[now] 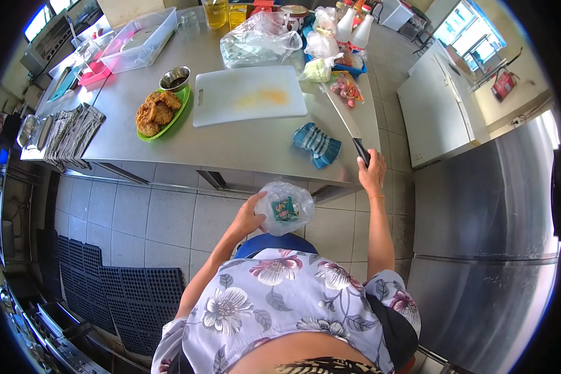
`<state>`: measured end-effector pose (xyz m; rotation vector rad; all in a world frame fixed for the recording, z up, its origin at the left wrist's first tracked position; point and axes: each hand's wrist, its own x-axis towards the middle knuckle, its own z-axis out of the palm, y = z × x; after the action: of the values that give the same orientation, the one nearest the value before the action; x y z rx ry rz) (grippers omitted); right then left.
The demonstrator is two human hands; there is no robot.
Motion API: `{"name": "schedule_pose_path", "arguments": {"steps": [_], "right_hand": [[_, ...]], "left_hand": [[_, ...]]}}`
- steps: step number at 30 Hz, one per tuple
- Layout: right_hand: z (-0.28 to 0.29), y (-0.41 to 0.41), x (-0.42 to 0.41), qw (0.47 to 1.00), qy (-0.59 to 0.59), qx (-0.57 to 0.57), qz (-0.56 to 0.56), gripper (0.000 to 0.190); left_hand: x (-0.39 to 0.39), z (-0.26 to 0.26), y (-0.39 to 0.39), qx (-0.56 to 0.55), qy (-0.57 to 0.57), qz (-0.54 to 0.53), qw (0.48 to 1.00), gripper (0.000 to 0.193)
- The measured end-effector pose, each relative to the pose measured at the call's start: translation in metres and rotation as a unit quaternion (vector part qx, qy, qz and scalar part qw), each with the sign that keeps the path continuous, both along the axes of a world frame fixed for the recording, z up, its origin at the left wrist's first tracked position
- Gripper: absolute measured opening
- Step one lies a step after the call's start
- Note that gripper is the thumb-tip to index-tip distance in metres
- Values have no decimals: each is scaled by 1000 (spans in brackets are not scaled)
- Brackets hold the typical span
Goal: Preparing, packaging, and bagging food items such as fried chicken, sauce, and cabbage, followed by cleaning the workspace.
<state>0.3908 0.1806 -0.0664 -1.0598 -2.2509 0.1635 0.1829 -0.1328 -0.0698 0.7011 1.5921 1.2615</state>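
My left hand (251, 214) holds a clear plastic bag (304, 201) in front of my waist, with a small green packet (284, 209) inside it. My right hand (373, 172) is closed on the black handle of a long kitchen knife (345, 113) at the right corner of the steel table; its blade points away from me. Left of the knife lies a crumpled blue striped cloth (317, 144). Behind the cloth is a white cutting board (250, 96) with an orange-yellow stain. Fried food pieces (156, 113) fill a green plate (185, 104) beside a metal bowl of dark sauce (174, 79).
The steel table (168, 156) also bears a bagged bundle (257, 42), a blue basket (355, 70) with bags and bottles, a candy packet (346, 88), a clear plastic tub (142, 51) and a grey striped cloth (72, 135). A steel cabinet (481, 201) stands to my right.
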Motion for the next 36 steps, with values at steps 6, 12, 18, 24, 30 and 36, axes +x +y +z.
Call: {"name": "schedule_pose_path", "arguments": {"steps": [6,12,18,24,30,36], "right_hand": [[12,-8,-86,996,43,18,73,30],[2,-16,-205,995,5,-7,96,31],[-14,-22,-263,996,-39,-26,77,32],[-21,-11,-258,985,-74,-81,132,46],[18,-35,-169,993,-42,-53,95,55],[15,-53,-93,980,-117,-71,143,53]], "left_hand": [[2,4,0,-4,-10,1,1000,65],[3,-5,-8,2,-13,26,1000,65],[7,-1,-11,5,-24,70,997,64],[13,-3,-8,1,-31,111,993,64],[16,-12,-12,8,18,138,990,64],[13,9,-15,-29,12,160,987,63]]}}
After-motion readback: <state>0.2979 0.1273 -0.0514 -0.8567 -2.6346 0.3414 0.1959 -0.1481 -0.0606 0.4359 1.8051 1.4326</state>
